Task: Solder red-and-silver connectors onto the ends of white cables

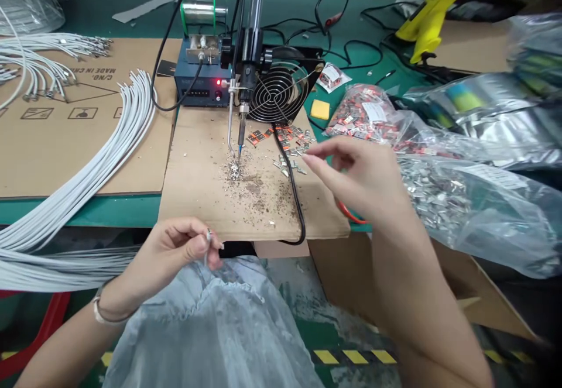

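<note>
Low in front of the cardboard, my left hand pinches the stripped end of a white cable between thumb and fingers. My right hand is over the board's right side, thumb and forefinger tips brought together beside the small metal connector pieces. Whether anything is between those tips is too small to make out. Orange-and-dark connector parts lie just behind. A soldering iron hangs tip down in a stand, with a thin feed tube beside it, above a heap of solder bits.
Behind stand a blue solder feeder with a wire spool and a black fan. White cables fan out at left. Bags of metal parts and orange parts lie at right. A black cord crosses the cardboard.
</note>
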`<state>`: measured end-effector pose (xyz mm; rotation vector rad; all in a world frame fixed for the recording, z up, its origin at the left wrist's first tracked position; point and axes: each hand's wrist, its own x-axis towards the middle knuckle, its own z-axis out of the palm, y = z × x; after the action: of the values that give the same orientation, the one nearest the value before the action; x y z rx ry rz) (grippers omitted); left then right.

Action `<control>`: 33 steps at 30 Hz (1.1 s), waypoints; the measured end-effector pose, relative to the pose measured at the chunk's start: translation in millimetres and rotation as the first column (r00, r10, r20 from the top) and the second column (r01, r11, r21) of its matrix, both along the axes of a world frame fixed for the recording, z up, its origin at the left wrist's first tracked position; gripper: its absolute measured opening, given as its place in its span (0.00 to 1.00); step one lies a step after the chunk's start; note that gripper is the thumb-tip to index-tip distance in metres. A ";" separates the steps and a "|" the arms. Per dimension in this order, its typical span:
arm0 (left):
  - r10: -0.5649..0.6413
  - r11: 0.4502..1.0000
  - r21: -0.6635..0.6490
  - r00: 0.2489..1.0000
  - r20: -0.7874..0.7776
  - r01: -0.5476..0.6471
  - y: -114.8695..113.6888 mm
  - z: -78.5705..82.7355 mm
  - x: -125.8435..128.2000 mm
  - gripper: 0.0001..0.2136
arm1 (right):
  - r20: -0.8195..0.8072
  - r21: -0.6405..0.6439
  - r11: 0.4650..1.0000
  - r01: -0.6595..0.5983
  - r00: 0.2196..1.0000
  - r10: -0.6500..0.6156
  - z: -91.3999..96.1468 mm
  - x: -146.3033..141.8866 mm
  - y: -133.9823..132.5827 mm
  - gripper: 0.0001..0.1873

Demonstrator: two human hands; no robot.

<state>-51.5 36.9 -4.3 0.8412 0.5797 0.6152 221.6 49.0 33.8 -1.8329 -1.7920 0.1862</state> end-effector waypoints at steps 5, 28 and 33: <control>-0.067 0.994 -0.081 0.998 0.021 0.068 18.3 2.4 -10.5 0.04 | 0.223 -0.198 0.973 -0.122 0.961 0.166 -14.2 5.8 70.4 0.09; -0.181 0.906 0.192 0.757 -0.628 0.377 114.0 23.6 37.9 0.04 | 0.058 -0.391 0.884 -0.257 0.951 0.303 -11.8 -17.0 75.7 0.06; -0.295 0.889 0.141 0.779 -0.553 0.437 127.1 15.7 46.4 0.04 | -0.665 -0.426 0.838 -0.342 0.746 -0.034 -18.5 -32.6 48.4 0.13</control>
<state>-5.1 164.1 11.3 1.3571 0.8035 0.0845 188.9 97.3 15.3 -1.6173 -1.4414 1.3452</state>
